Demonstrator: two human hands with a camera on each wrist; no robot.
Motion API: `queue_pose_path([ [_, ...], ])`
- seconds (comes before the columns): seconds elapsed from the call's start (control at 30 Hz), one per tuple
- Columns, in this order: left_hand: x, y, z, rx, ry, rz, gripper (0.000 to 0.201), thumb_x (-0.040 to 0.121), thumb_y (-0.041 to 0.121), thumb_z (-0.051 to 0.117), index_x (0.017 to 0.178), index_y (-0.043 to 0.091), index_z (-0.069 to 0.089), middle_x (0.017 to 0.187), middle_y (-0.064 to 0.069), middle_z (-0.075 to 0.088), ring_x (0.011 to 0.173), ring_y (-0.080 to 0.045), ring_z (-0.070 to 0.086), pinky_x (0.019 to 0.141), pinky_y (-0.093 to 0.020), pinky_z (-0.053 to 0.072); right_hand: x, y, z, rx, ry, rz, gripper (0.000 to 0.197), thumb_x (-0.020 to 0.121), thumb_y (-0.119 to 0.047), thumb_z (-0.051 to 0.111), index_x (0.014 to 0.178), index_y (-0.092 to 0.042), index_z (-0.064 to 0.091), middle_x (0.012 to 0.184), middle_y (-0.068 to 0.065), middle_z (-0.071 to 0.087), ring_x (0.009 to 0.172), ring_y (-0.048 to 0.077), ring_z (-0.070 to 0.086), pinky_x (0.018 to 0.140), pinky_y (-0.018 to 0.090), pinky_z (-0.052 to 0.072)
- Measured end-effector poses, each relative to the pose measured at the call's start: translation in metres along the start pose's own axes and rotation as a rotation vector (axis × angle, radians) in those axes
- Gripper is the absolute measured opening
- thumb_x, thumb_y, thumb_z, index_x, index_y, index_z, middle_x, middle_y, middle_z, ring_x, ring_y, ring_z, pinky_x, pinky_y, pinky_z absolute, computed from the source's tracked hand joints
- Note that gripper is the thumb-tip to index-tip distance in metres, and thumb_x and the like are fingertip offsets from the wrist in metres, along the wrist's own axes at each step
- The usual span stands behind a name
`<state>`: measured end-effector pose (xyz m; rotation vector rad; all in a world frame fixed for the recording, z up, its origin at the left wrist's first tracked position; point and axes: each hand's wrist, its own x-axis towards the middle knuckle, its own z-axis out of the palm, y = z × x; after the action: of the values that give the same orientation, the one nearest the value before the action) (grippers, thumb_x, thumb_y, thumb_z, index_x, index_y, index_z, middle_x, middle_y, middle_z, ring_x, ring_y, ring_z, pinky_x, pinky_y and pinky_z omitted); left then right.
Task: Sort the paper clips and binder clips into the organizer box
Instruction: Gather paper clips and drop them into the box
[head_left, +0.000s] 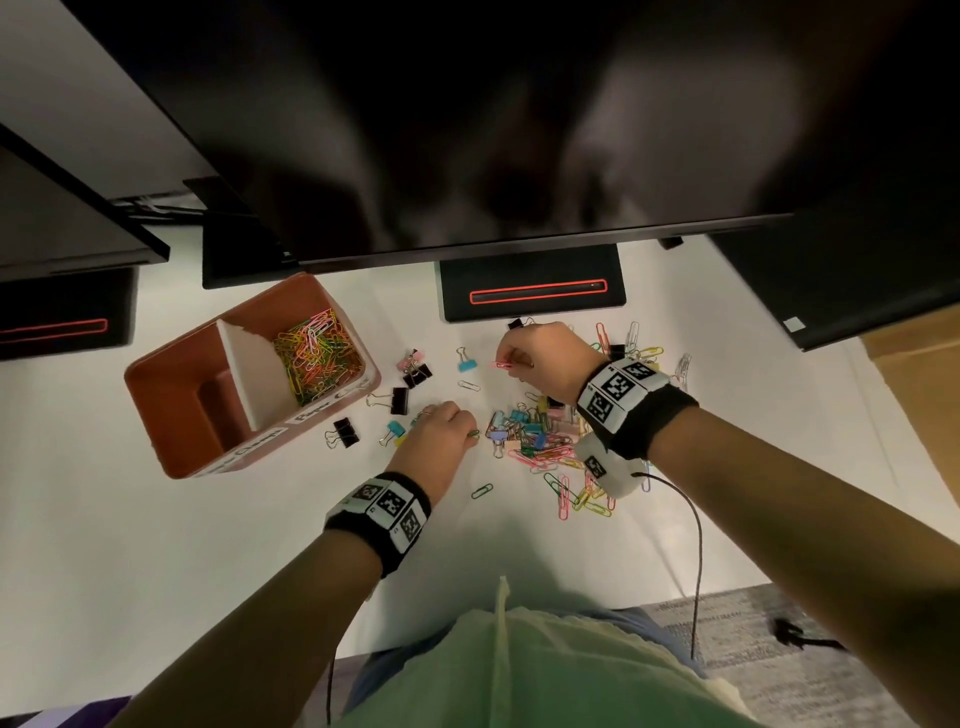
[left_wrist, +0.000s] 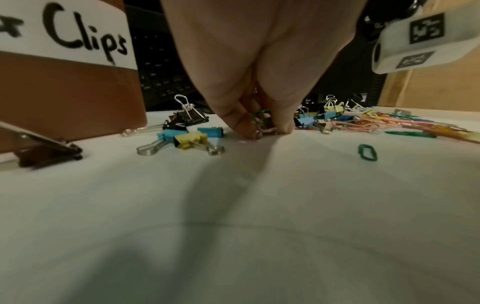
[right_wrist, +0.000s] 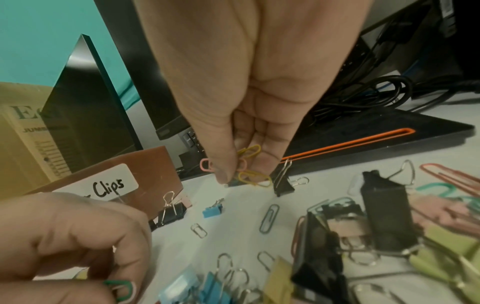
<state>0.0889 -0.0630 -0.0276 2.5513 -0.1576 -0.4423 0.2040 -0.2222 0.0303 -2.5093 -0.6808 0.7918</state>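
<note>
The brown organizer box (head_left: 156, 410) stands at the left; its far compartment holds several coloured paper clips (head_left: 314, 358), its near one looks bare. My left hand (head_left: 441, 431) (left_wrist: 262, 125) (right_wrist: 78, 246) is down on the white table beside the box and pinches a few paper clips, a green one (left_wrist: 261, 117) among them. My right hand (head_left: 530, 358) (right_wrist: 241, 176) hovers farther back and pinches pink and yellow paper clips (right_wrist: 249, 164). A mixed pile of paper clips and binder clips (head_left: 540, 436) lies between and under my hands.
Loose black, blue and yellow binder clips (head_left: 400, 400) lie scattered by the box. Single paper clips (head_left: 482, 490) lie nearer me. A monitor (head_left: 467, 130) overhangs the back, its black stand base (head_left: 530, 286) just behind my right hand. A cardboard box (head_left: 919, 395) sits at the right.
</note>
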Motion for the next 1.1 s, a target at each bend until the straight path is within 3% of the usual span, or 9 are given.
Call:
queue_pose_path([
  [0.27,-0.031,-0.005,-0.074,-0.199,0.278,-0.043,0.008,0.087,0.016,0.06,0.091,0.011,0.064,0.086,-0.004,0.062,0.074,-0.015,0.057,0.069,-0.026,0.05,0.005,-0.041,-0.015,0.015,0.093,-0.171,0.02,0.089,-0.01,0.056,0.107,-0.013,0.064,0.107,0.006,0.065,0.096,0.017,0.059,0.082,0.021,0.044],
  [0.37,-0.044,-0.018,-0.124,-0.214,0.413,-0.154,0.01,0.088,0.021,0.058,0.095,0.015,0.064,0.087,0.004,0.064,0.076,-0.008,0.06,0.069,-0.016,0.047,0.022,-0.083,-0.02,0.075,0.155,-0.283,0.019,0.087,-0.01,0.059,0.104,-0.014,0.065,0.103,0.006,0.066,0.094,0.018,0.061,0.087,0.03,0.05],
  [0.5,-0.046,-0.047,-0.165,-0.239,0.514,-0.345,0.012,0.085,0.021,0.064,0.096,0.016,0.064,0.087,0.003,0.065,0.078,-0.008,0.059,0.077,-0.02,0.045,0.052,-0.147,-0.011,0.152,0.188,-0.341,0.02,0.086,-0.008,0.058,0.105,-0.01,0.064,0.105,0.008,0.066,0.096,0.018,0.06,0.086,0.026,0.046],
  [0.6,-0.043,-0.064,-0.171,-0.243,0.385,-0.421,0.026,0.082,0.019,0.066,0.108,0.013,0.063,0.099,0.004,0.064,0.092,-0.009,0.059,0.082,-0.014,0.042,0.073,-0.176,0.009,0.124,0.136,-0.301,0.025,0.084,-0.009,0.061,0.109,-0.01,0.062,0.105,0.009,0.067,0.097,0.022,0.062,0.085,0.028,0.046],
  [0.7,-0.05,-0.067,-0.173,-0.136,0.328,-0.349,0.037,0.084,0.013,0.063,0.12,0.011,0.058,0.118,-0.007,0.062,0.106,-0.018,0.058,0.097,-0.033,0.046,0.08,-0.178,0.021,0.083,0.04,-0.233,0.037,0.085,-0.015,0.062,0.122,-0.012,0.055,0.117,0.01,0.063,0.107,0.024,0.06,0.093,0.031,0.047],
  [0.77,-0.059,-0.062,-0.174,-0.117,0.391,-0.262,0.035,0.084,0.01,0.062,0.119,0.01,0.058,0.116,-0.01,0.061,0.102,-0.02,0.059,0.094,-0.036,0.048,0.072,-0.171,0.02,0.131,0.081,-0.259,0.037,0.087,-0.016,0.061,0.123,-0.014,0.054,0.12,0.008,0.063,0.107,0.021,0.061,0.095,0.032,0.048],
  [0.83,-0.067,-0.051,-0.168,-0.168,0.403,-0.178,0.031,0.085,0.012,0.062,0.116,0.013,0.06,0.11,-0.004,0.06,0.093,-0.013,0.061,0.087,-0.028,0.05,0.055,-0.153,0.016,0.188,0.155,-0.296,0.031,0.088,-0.016,0.059,0.119,-0.014,0.057,0.116,0.006,0.064,0.098,0.017,0.062,0.089,0.028,0.051],
  [0.97,-0.067,-0.028,-0.129,-0.215,0.191,-0.073,0.026,0.083,0.019,0.065,0.109,0.018,0.062,0.098,0.005,0.057,0.073,0.001,0.054,0.072,-0.019,0.05,0.008,-0.084,0.009,0.063,0.114,-0.202,0.023,0.088,-0.023,0.06,0.111,-0.018,0.061,0.104,0.0,0.061,0.079,0.01,0.055,0.08,0.028,0.051],
  [1.1,-0.05,-0.009,-0.073,-0.205,-0.081,-0.09,0.037,0.082,0.026,0.067,0.116,0.018,0.056,0.108,-0.001,0.054,0.077,-0.011,0.053,0.077,-0.025,0.049,-0.03,-0.025,0.026,-0.157,-0.11,-0.04,0.033,0.081,-0.041,0.065,0.111,-0.027,0.062,0.108,-0.001,0.06,0.095,0.017,0.055,0.088,0.041,0.05],
])
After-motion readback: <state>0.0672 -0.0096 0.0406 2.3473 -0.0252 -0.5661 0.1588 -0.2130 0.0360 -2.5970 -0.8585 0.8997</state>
